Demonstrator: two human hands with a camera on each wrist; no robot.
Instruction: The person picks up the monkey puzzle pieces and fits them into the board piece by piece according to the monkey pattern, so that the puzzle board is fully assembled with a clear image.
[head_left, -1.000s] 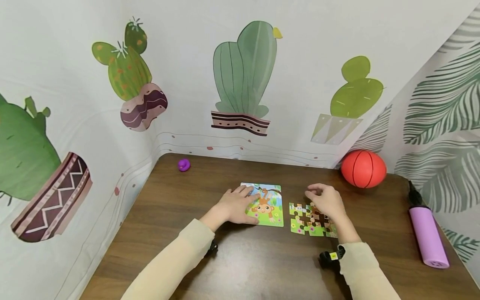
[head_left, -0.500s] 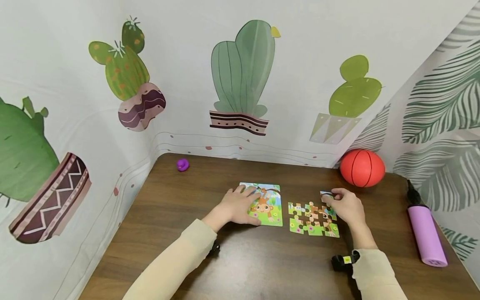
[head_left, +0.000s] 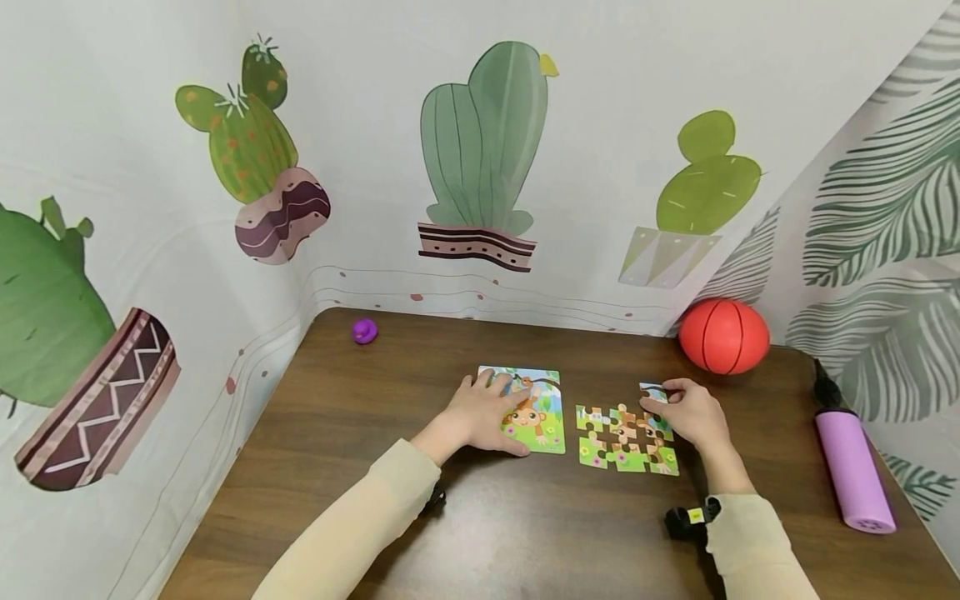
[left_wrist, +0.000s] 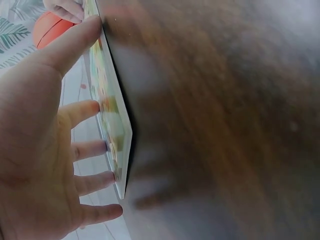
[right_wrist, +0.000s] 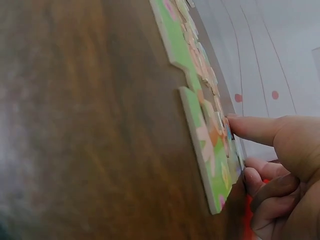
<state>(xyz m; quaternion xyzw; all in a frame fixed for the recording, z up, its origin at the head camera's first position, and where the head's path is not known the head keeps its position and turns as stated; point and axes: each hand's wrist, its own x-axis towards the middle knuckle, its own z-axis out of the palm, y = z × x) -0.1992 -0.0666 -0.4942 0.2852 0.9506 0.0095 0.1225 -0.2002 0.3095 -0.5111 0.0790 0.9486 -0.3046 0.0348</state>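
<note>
My left hand [head_left: 486,417] lies with fingers spread on a picture board [head_left: 551,429] showing a cartoon monkey. In the left wrist view its fingertips touch the board's face [left_wrist: 112,107] near the edge. Right of the board, several jigsaw pieces [head_left: 630,461] are joined into part of a similar monkey picture, with gaps along the top. My right hand [head_left: 696,415] pinches a blue-topped puzzle piece [head_left: 652,393] at their upper right corner. In the right wrist view, the thumb and curled fingers [right_wrist: 272,187] meet the far edge of the pieces [right_wrist: 210,160]; the pinched piece is mostly hidden.
A red ball [head_left: 724,337] stands at the back right, behind my right hand. A purple pump [head_left: 855,471] with a black nozzle lies along the right side. A small purple toy [head_left: 365,331] sits at the back left of the brown table [head_left: 315,467].
My right hand has moved right from above the joined pieces to their upper right corner, where the blue-topped piece now shows. My left hand has shifted slightly right on the board.
</note>
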